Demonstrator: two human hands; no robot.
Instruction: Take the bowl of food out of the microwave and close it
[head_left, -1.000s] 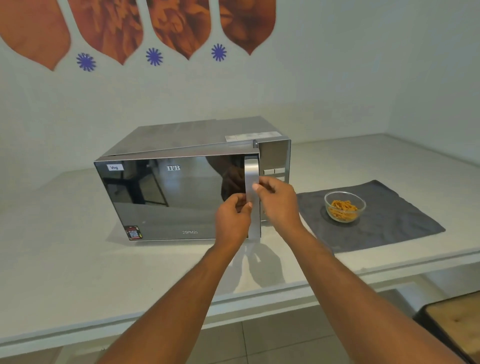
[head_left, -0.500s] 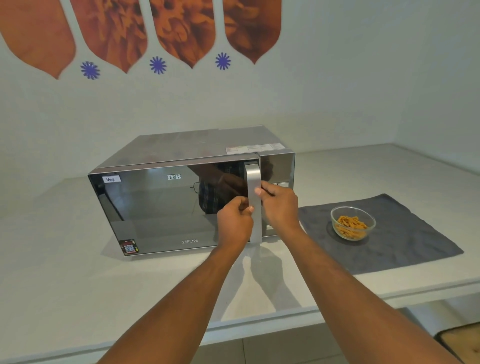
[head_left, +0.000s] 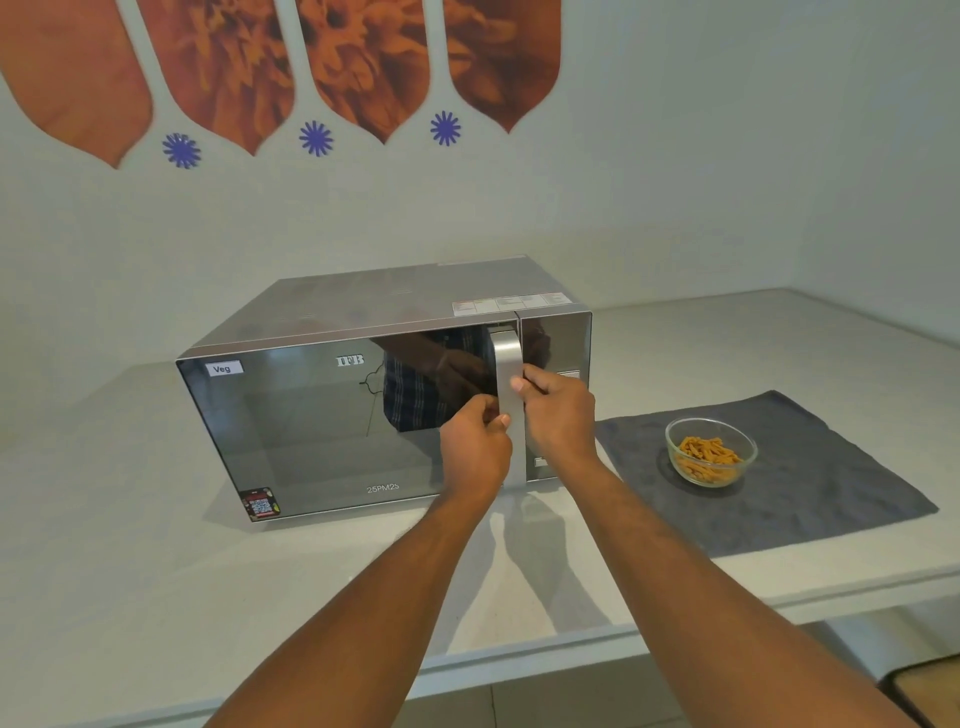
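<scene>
- Brushed-metal handle (head_left: 508, 410): vertical bar on the microwave (head_left: 384, 395) door, held between your two hands.
- Left hand (head_left: 475, 449): curled shut on the handle from its left side, thumb tip against the bar's lower middle.
- Right hand (head_left: 558, 415): wrapped on the handle from the right, fingers (head_left: 522, 387) folded over the front edge, just above your left hand.
- Door (head_left: 337, 426): mirrored glass, appears flush with the cabinet; whether the latch has caught cannot be told from here.
- Bowl of food (head_left: 710, 451): clear glass with orange strips, already out, resting on the grey cloth (head_left: 810, 467) well to the right of your right hand, apart from the microwave.
- Step in hand, as judged: seating the door. Press straight in along the bar, evenly with both hands, until it sits square; avoid a slam that could shift the cabinet on the counter (head_left: 130, 571).
- Release: let go only once the door stays put, and draw your hands away without brushing the bowl.
</scene>
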